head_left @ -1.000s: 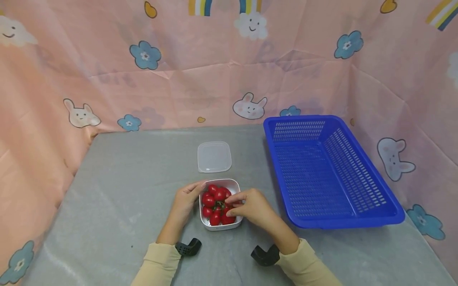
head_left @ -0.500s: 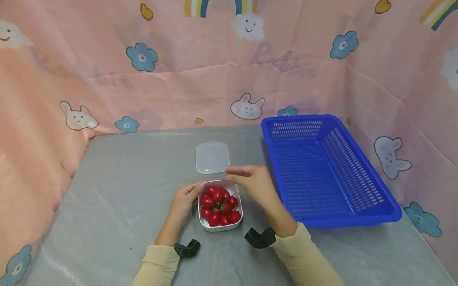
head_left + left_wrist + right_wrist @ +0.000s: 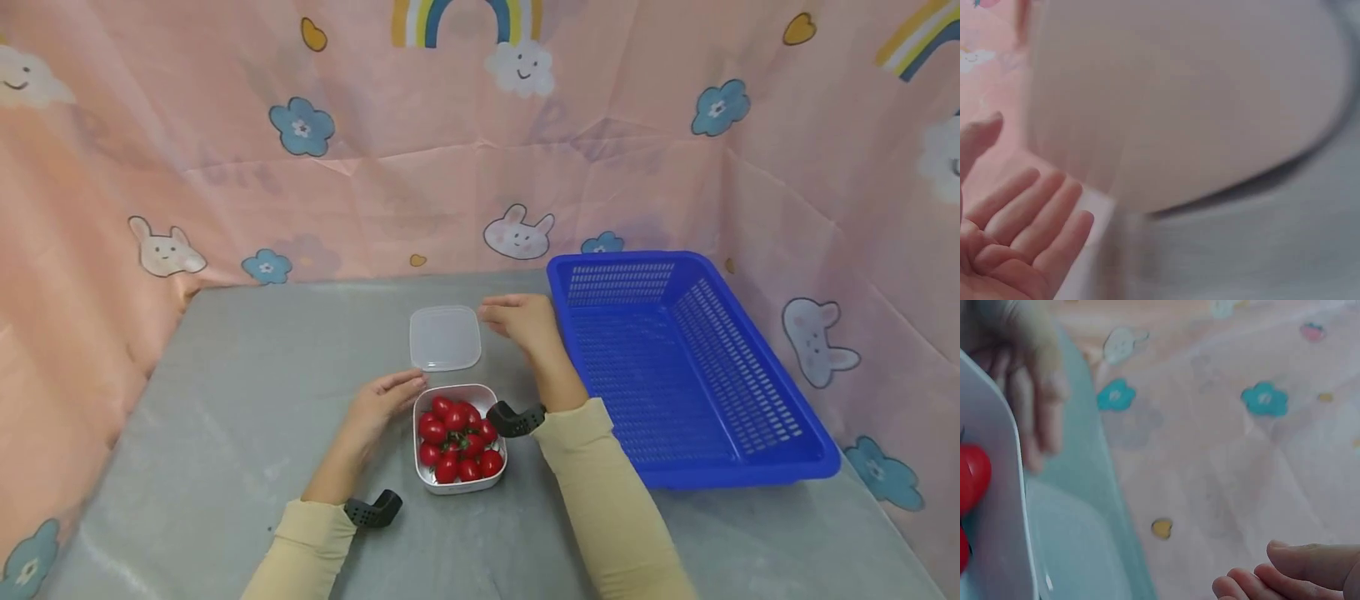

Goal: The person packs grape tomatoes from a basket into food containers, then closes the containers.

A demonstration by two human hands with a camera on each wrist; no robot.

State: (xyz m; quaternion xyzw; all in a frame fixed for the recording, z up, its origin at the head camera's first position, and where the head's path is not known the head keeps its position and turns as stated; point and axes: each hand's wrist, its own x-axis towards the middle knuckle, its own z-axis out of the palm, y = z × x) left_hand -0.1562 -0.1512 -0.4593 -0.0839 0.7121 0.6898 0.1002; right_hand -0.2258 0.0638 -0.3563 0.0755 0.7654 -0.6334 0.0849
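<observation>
A small white container (image 3: pixel 459 487) of red cherry tomatoes (image 3: pixel 455 419) on green stems stands on the table in the head view. Just behind it lies a clear lid (image 3: pixel 446 337), flat on the cloth. My left hand (image 3: pixel 381 405) is at the container's far left corner, fingertips between its rim and the lid; the left wrist view shows this hand (image 3: pixel 1025 244) with fingers extended and nothing in them. Beside the lid's right edge is my right hand (image 3: pixel 522 323), fingers pointing left. In the right wrist view its thumb and fingertips (image 3: pixel 1241 584) hold nothing.
A large blue slotted basket (image 3: pixel 660 479) stands on the right, close by my right forearm. Grey cloth (image 3: pixel 262 375) covers the table. A pink patterned curtain (image 3: pixel 420 192) closes off the back and sides. Black wrist mounts (image 3: pixel 517 419) stick out from both cuffs.
My right hand has left the tomatoes and moved away over the table to the lid's right side. My left hand has come off the container's side, slightly to the left.
</observation>
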